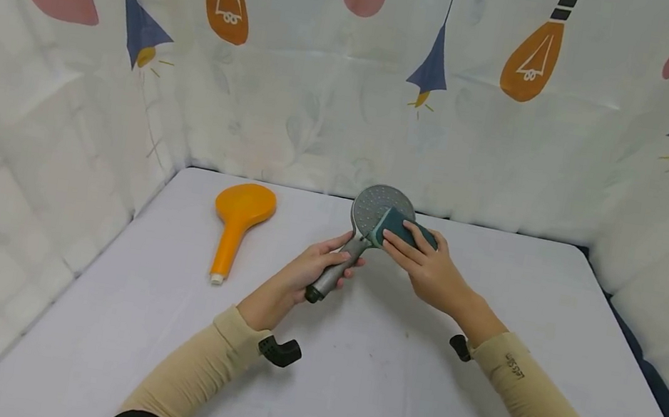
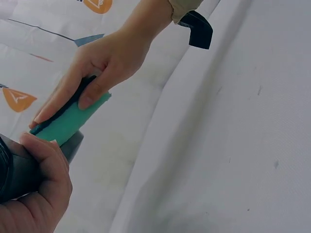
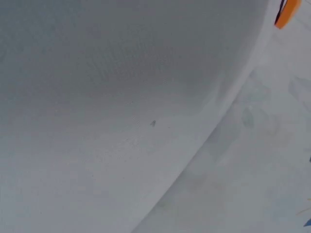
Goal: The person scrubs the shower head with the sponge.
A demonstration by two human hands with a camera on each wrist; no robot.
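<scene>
A grey shower head [image 1: 379, 206] is held over the table in my left hand [image 1: 315, 267], whose fingers and thumb wrap its handle. Its round, dotted spray face is turned up toward the head camera. My right hand [image 1: 431, 273] grips a sponge [image 1: 395, 228], green with a dark scouring layer, against the lower right of that face, covering part of it. In the left wrist view, the thumb and fingers of the right hand [image 2: 114, 58] clasp the sponge [image 2: 65, 124] by its sides, close beside the left hand [image 2: 51, 189]. The right wrist view shows neither hand.
An orange shower head [image 1: 241, 212] with a white end lies on the white-covered table [image 1: 345, 397], left of my hands. A printed cloth [image 1: 335, 115] hangs behind the table's far edge and along the sides. Black wrist mounts [image 1: 279, 352] stick out from both sleeves.
</scene>
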